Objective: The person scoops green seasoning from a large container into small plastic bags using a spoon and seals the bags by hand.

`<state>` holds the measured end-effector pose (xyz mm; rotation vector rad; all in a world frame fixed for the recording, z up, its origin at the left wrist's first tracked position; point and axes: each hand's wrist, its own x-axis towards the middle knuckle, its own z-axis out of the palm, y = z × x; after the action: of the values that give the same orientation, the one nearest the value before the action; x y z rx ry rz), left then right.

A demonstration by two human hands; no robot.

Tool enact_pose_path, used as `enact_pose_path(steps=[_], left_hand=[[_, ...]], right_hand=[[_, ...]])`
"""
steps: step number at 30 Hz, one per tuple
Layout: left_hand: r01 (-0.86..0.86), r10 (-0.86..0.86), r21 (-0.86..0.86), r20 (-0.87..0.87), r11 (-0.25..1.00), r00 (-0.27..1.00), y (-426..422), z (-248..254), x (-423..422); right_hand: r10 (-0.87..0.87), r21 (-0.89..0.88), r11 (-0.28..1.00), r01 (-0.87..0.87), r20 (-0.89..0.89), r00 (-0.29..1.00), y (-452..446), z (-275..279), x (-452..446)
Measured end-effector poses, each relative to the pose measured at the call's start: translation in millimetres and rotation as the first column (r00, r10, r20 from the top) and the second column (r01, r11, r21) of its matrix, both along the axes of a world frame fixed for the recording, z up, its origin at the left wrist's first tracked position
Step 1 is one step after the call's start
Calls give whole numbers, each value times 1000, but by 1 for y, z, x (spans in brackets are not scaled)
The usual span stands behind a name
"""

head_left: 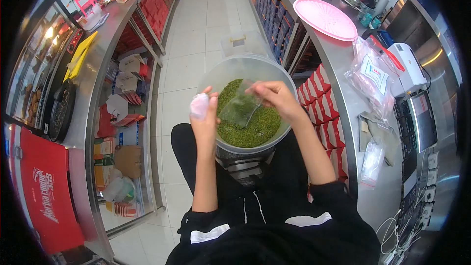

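Note:
A round translucent plastic tub [274,65] stands between my knees, with a bed of dry green flakes [250,137] inside it. Over the flakes, my right hand [280,99] pinches the upper edge of a clear plastic bag [239,110]. The lower part of the bag hangs close to the flakes; whether anything is in it I cannot tell. At the tub's left rim, my left hand [205,118] is closed around a small pinkish-white plastic packet [199,106], possibly a stack of small bags.
Behind the tub sits a translucent lidded box [240,42]. On the right counter lie a pink round tray [326,18], a bag of pinkish plastic [371,73] and a white printer [408,66]. Shelves with red-and-white boxes [321,110] run below. A glass display case [41,61] stands left.

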<state>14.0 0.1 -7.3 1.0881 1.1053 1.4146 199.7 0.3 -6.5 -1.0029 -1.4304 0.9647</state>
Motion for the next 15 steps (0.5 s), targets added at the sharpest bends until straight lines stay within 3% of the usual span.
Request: enact_pose_path(steps=[2,3,4,5,6,8,10,11,13,14,15], left_hand=[[33,-33,-36,-8,999,999,-1,-5,-14],[34,-34,-37,6,999,999,-2,-4,-17],[36,-35,-41,19,999,999,-3,-4,-19],[33,-32,-40,19,999,999,-3,-4,-20],[37,-37,-13,59,999,998,-2,-6,-19],[39,-40,7,97,999,995,-3,-9,-17],[181,-156,-102,213,978,964,-2,-11,-14],[180,-156,-100,211,979,965,-1,-14,-12],[366,-249,-156,492,917,834,-1,-22,-6],[367,-251,-155,490,917,835,-1,-23,-4],[431,-243,-166,626,887,741,-2,-24,-1]], right_hand=[[46,-399,916,36,195,980,17,-33,23],[48,-392,919,34,197,979,18,-36,23],[-106,-149,957,250,622,776,16,-41,22],[-296,167,929,331,872,391,15,-46,22],[-296,172,930,324,873,388,23,-48,25],[-114,-86,962,259,735,668,42,-49,31],[-15,-202,959,199,666,746,64,-17,37],[-87,-186,952,243,598,796,80,-4,40],[-274,-101,926,363,480,833,103,26,45],[-386,-31,898,439,425,819,110,38,46],[-387,-30,897,440,424,819,116,35,44]])
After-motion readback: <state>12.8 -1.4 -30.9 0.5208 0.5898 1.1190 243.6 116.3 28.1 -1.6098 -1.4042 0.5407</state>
